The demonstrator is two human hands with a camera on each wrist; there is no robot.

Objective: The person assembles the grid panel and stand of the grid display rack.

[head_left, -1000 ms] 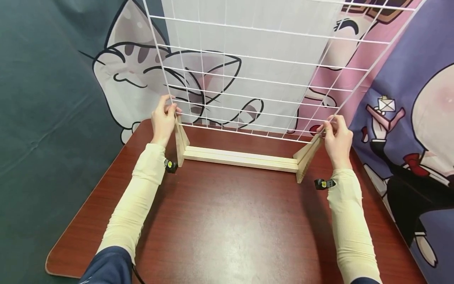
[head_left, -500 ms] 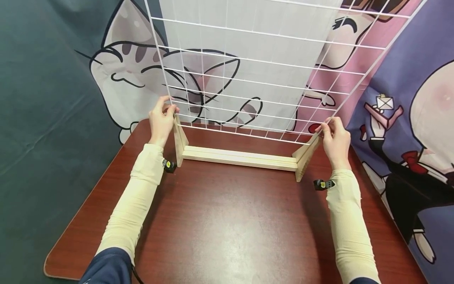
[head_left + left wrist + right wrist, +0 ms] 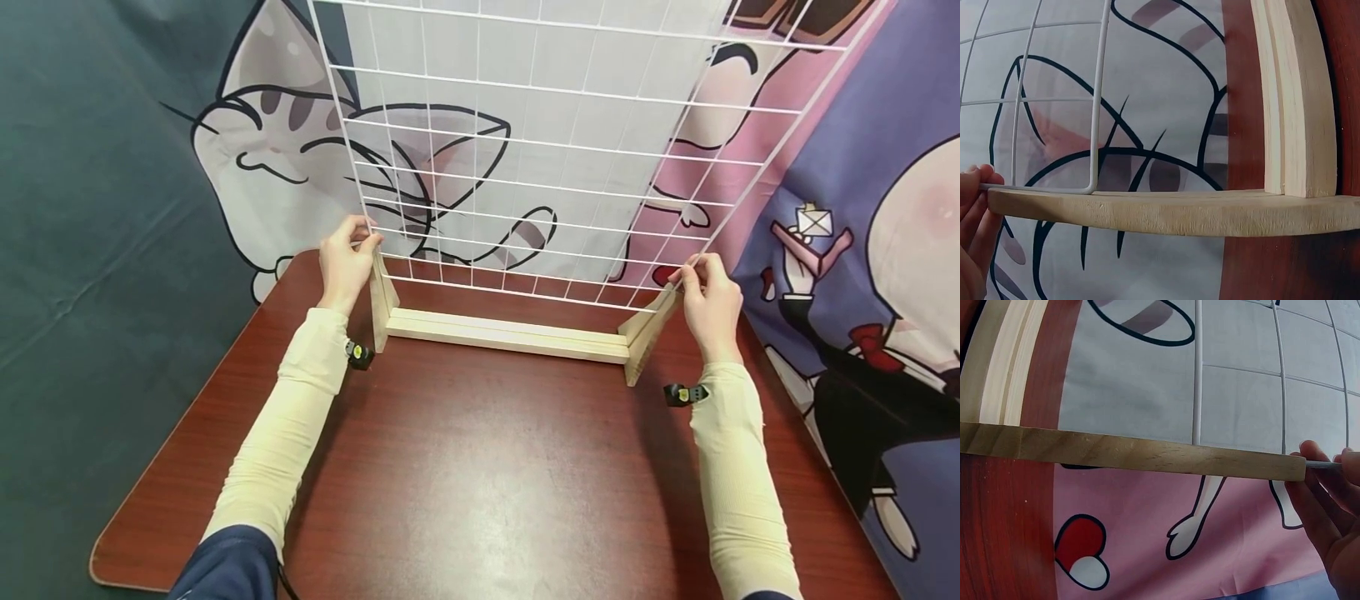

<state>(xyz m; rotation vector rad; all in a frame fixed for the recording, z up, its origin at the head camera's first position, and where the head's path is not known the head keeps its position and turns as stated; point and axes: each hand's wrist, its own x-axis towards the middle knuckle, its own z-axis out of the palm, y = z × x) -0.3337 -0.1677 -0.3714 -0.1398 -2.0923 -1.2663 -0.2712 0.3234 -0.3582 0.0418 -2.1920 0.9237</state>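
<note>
A white wire grid panel (image 3: 517,292) stands upright above a pale wooden stand, whose grooved crossbar (image 3: 510,333) joins a left side piece (image 3: 381,310) and a right side piece (image 3: 647,340). My left hand (image 3: 347,265) pinches the panel's left edge wire at the top of the left side piece. On the other side my right hand (image 3: 709,300) pinches the right edge wire, fingertips at the right piece's tip. The left wrist view shows the panel's rounded lower corner (image 3: 1091,189) along the left piece, apart from the crossbar. The panel's top runs out of the head view.
The stand rests on a reddish-brown table (image 3: 480,467). A printed cloth backdrop (image 3: 277,192) with cartoon figures hangs behind and to the right. A dark green cloth (image 3: 97,275) hangs at the left. Small black cameras sit on both wrists.
The panel has come down, its bottom wire now lower and nearer the crossbar. Both hands have dropped slightly with it, the left a little more, still pinching the edges. The stand stays put.
</note>
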